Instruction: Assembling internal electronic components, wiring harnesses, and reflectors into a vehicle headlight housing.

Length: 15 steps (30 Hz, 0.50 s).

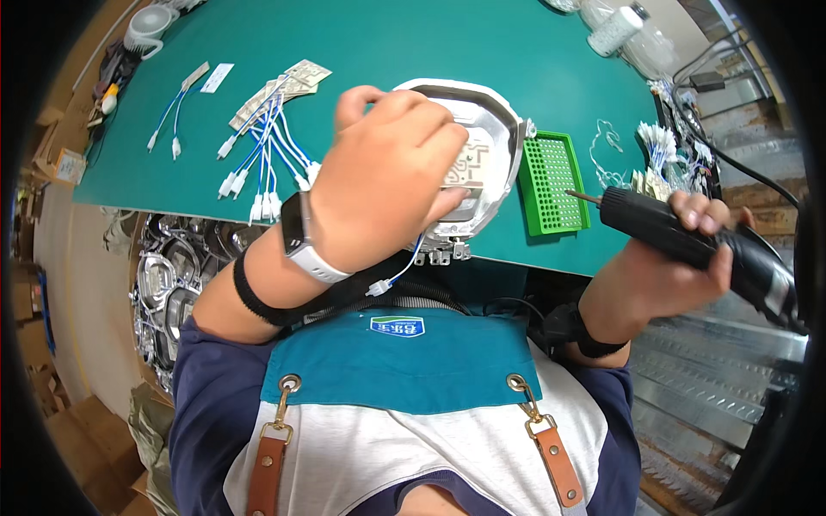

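A silvery metal housing, shaped like a rounded dish, lies at the near edge of the table. Inside it is a pale circuit board, and a blue-and-white wire with a white connector hangs from its near side. My left hand is closed over the housing's left side, thumb by the board; its fingertips are partly hidden. In my right hand is a black electric screwdriver, its bit pointing left toward a green perforated screw tray. That bit touches nothing.
Wired circuit boards lie in a pile left of the housing, with another small board farther left. Several metal housings fill a box below the left edge. White connectors lie at right, near a black cable.
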Available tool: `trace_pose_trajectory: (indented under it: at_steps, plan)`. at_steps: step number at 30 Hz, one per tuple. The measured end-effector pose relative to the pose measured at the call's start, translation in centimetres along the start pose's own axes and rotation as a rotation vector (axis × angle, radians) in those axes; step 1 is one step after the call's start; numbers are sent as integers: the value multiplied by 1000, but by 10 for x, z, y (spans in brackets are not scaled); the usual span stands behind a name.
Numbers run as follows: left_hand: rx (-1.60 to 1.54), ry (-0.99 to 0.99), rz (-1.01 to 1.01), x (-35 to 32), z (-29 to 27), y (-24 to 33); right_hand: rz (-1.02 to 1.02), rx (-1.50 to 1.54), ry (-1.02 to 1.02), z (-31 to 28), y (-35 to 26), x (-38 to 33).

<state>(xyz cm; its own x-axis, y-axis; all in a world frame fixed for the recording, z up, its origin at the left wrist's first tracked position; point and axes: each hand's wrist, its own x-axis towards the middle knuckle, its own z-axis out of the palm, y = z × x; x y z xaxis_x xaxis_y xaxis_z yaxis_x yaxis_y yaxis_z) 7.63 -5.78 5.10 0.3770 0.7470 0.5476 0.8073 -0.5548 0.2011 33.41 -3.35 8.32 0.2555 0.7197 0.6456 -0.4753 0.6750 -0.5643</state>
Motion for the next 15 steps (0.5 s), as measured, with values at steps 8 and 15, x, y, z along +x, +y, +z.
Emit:
trace_pose_trajectory:
  at_steps: [8,15]
  plan:
    - [-995,319,-373,-21,-23,-20,21,-316,136,-39,32,-10]
    - [-1500,-541,106,-158,-78,-140,64,-243,25,-51,47,-5]
